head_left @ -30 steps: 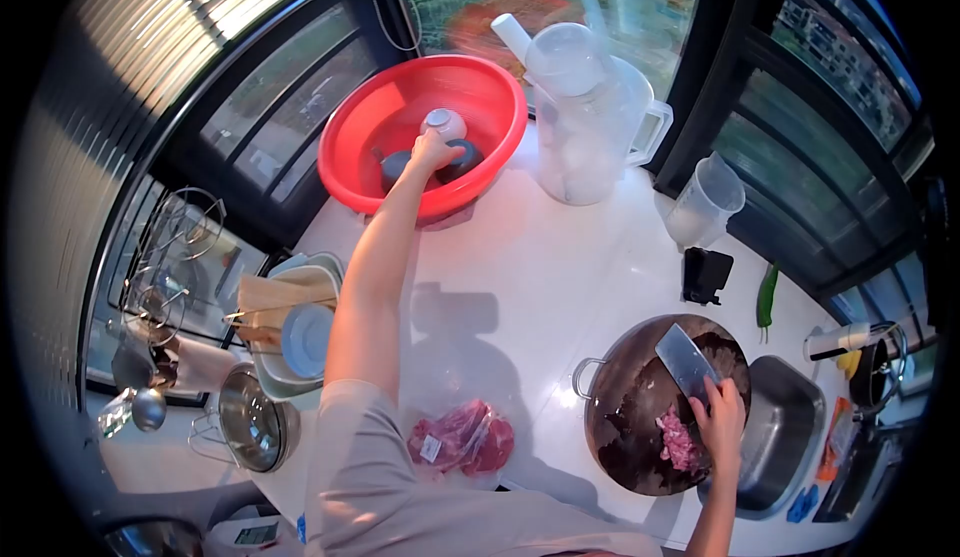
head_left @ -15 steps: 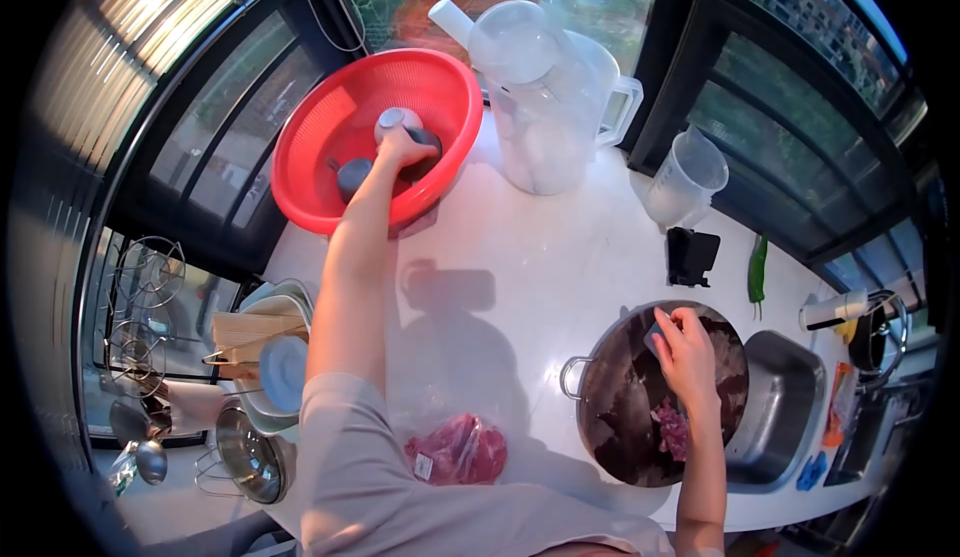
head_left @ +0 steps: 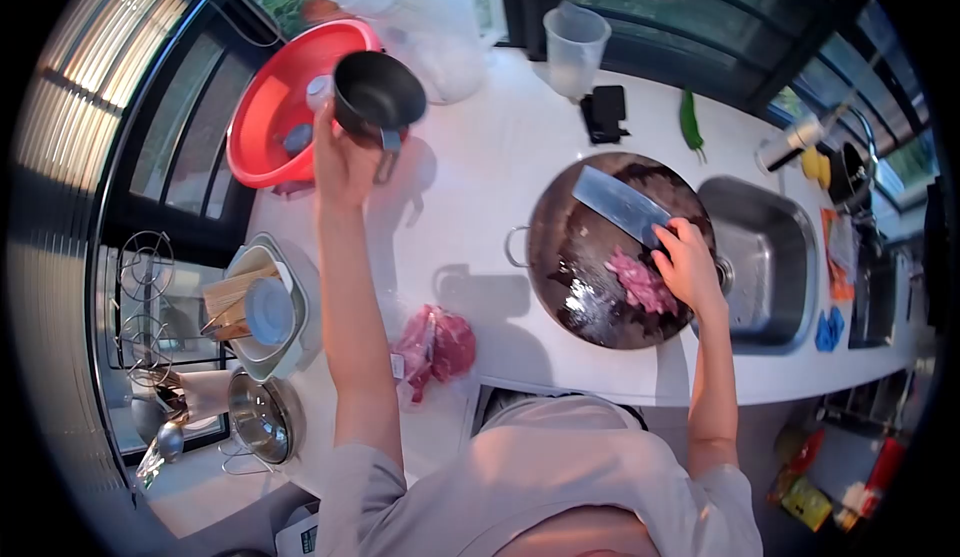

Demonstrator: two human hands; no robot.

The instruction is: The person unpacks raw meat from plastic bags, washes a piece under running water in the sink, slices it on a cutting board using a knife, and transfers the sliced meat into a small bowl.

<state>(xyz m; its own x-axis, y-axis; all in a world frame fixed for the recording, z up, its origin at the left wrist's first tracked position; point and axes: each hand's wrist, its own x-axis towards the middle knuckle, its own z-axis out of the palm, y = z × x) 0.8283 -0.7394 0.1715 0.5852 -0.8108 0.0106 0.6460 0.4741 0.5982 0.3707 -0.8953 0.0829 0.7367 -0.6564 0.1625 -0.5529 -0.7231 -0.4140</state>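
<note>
My left hand [head_left: 343, 162] is closed on a dark cup [head_left: 378, 95] with a grey handle, raised beside the red basin [head_left: 262, 162]. A white-lidded container [head_left: 319, 91] and a bluish-grey round item [head_left: 298, 138] lie inside the basin. My right hand [head_left: 687, 265] grips a cleaver [head_left: 617, 204], its broad blade over the round dark board [head_left: 560, 227] with a metal handle. Chopped pink meat [head_left: 641, 283] lies on the board, just below the blade.
Bagged red meat [head_left: 437, 345] lies near the front edge. The large plastic jug [head_left: 430, 42], a measuring jug [head_left: 577, 49], a black holder [head_left: 604, 114] and a green chili [head_left: 691, 125] stand or lie behind. The sink [head_left: 765, 257] is right; bowls [head_left: 269, 310] and a steel pot [head_left: 262, 420] are left.
My left hand has lifted the dark cup out of the red basin. The cleaver blade has turned and shows flat over the board. The view has shifted to the right.
</note>
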